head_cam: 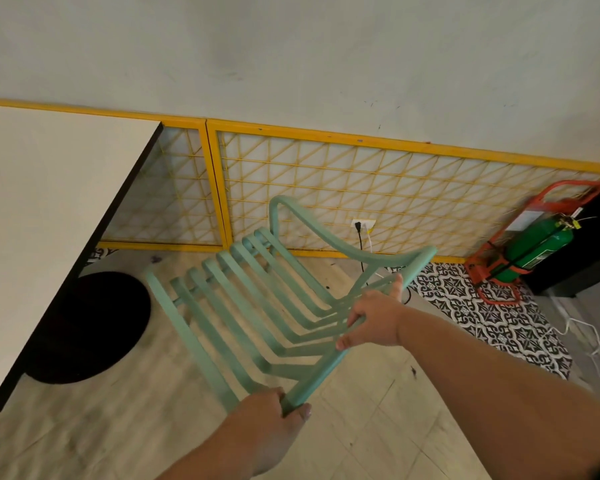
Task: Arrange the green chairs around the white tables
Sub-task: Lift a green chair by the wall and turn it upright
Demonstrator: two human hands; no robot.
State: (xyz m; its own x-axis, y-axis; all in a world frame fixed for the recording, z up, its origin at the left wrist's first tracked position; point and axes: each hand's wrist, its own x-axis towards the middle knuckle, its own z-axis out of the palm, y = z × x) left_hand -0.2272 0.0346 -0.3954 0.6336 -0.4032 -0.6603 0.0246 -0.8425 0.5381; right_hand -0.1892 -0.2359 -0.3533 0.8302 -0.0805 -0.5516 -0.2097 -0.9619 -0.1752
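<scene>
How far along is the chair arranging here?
Done: no chair seen set at the table. In hand: left hand and right hand grip one tilted chair beside it. Left: setting this chair at the table; any others cannot be judged.

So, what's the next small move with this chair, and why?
Probably swing the green chair left toward the white table and set it down: left hand and right hand grip its frame, it is tilted and apart from the table.
</scene>
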